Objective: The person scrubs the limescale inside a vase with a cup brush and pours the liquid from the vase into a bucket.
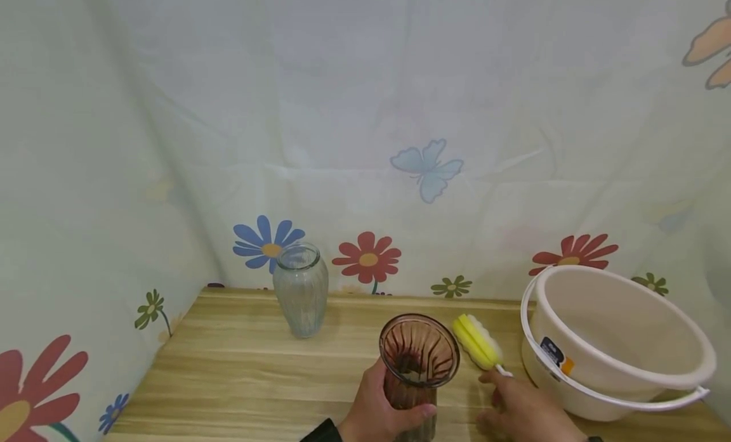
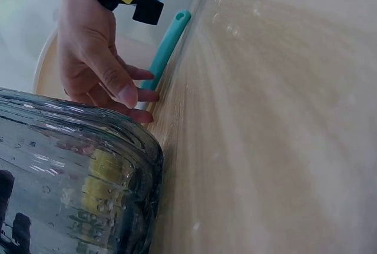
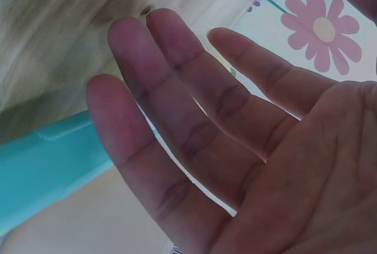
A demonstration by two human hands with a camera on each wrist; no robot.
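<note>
Vase of ribbed, flaring glass is held near sponge brush.

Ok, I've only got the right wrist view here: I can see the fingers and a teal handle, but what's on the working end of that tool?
Observer: A yellow-and-white sponge head; the head view shows it lying on the wooden table, to the left of the pale bucket.
Operator: Good. And the left hand, which I can't see at all, is it holding anything?
Observer: Yes, the head view shows its thumb and fingers wrapped round a brown-tinted glass vase, with the mouth facing up.
</note>
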